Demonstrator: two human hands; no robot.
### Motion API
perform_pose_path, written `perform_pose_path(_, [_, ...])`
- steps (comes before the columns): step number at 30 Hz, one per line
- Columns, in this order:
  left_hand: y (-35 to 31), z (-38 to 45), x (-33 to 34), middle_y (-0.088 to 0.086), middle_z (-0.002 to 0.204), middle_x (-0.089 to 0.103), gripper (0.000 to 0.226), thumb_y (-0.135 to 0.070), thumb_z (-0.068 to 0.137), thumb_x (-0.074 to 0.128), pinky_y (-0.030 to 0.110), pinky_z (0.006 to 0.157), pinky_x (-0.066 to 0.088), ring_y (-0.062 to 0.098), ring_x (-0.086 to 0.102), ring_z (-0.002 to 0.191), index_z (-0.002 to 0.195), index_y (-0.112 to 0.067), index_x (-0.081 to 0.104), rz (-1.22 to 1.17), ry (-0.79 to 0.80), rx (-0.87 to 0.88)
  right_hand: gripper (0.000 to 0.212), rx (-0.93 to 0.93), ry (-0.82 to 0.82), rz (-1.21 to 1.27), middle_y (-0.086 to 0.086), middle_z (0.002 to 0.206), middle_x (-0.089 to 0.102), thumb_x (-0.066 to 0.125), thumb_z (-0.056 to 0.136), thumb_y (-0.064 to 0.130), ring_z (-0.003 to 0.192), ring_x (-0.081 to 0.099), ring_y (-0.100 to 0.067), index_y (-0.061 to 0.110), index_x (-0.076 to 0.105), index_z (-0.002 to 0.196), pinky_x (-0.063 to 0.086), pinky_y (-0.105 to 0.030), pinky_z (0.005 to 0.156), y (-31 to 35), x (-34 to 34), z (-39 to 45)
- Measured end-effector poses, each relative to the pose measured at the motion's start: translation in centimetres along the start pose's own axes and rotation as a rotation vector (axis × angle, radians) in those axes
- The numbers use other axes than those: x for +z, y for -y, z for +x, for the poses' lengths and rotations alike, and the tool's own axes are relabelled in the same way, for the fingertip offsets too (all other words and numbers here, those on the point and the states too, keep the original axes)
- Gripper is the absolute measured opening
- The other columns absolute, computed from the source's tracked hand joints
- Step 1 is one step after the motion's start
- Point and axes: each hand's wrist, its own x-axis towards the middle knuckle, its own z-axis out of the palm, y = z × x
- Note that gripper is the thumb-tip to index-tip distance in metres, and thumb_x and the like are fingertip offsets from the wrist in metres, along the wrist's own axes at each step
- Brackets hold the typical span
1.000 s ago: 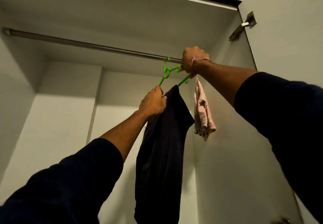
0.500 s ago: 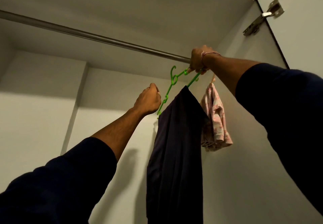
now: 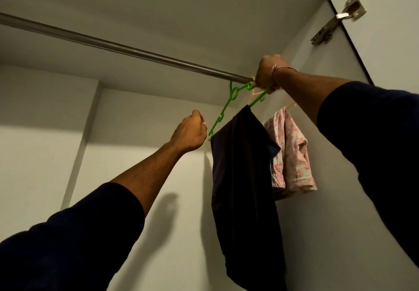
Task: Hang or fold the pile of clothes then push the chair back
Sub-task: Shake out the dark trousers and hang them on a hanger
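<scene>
I look up into a white wardrobe with a metal rail (image 3: 113, 45) running across it. A green hanger (image 3: 223, 111) hangs steeply tilted just under the rail, and a dark garment (image 3: 242, 177) is draped over it. My right hand (image 3: 268, 72) grips the hanger's upper end close to the rail. My left hand (image 3: 190, 134) is curled in a fist just left of the hanger's lower end, a small gap apart from it. Whether the hook sits on the rail I cannot tell.
A pink floral garment (image 3: 292, 154) hangs on a pale hanger behind the dark one, against the right wall. The open wardrobe door (image 3: 390, 41) with its metal hinge (image 3: 335, 20) stands at the upper right. The rail's left stretch is bare.
My left hand has let go of the dark garment's top edge and drawn slightly left. The hanger stays tilted in my right hand near the rail.
</scene>
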Motion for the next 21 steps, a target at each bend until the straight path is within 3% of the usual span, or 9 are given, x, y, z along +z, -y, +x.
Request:
perform_pose_path(6, [-1.0, -0.1, 0.3, 0.011, 0.103, 0.059, 0.019, -0.020, 0.105, 0.042, 0.037, 0.076, 0.048, 0.024, 0.057, 0.090, 0.114, -0.005, 0.048, -0.003, 0.015, 0.015, 0.032, -0.052, -0.030, -0.015, -0.010, 0.089, 0.074, 0.081, 0.082, 0.030, 0.077, 0.074, -0.024, 0.005, 0.075, 0.101, 0.062, -0.043, 0.080, -1.0, -1.6, -0.4])
perform_pose_path(16, [-2.5, -1.2, 0.0, 0.010, 0.104, 0.059, 0.020, -0.023, 0.105, 0.045, 0.045, 0.084, 0.054, 0.025, 0.059, 0.092, 0.116, -0.007, 0.047, 0.010, 0.046, 0.001, 0.029, -0.063, -0.026, 0.047, -0.010, 0.084, 0.071, 0.073, 0.090, 0.028, 0.060, 0.068, -0.016, 0.005, 0.072, 0.107, 0.055, -0.027, 0.054, -2.9, -1.6, -2.6])
perform_pose_path(21, [-3.2, -2.7, -0.2, 0.010, 0.104, 0.060, 0.020, -0.025, 0.105, 0.045, 0.046, 0.084, 0.055, 0.025, 0.061, 0.091, 0.116, -0.008, 0.048, 0.016, 0.067, 0.008, 0.022, -0.054, -0.064, 0.066, -0.008, 0.085, 0.071, 0.074, 0.091, 0.025, 0.073, 0.071, -0.021, 0.008, 0.074, 0.105, 0.062, -0.040, 0.075, -2.9, -0.5, -3.3])
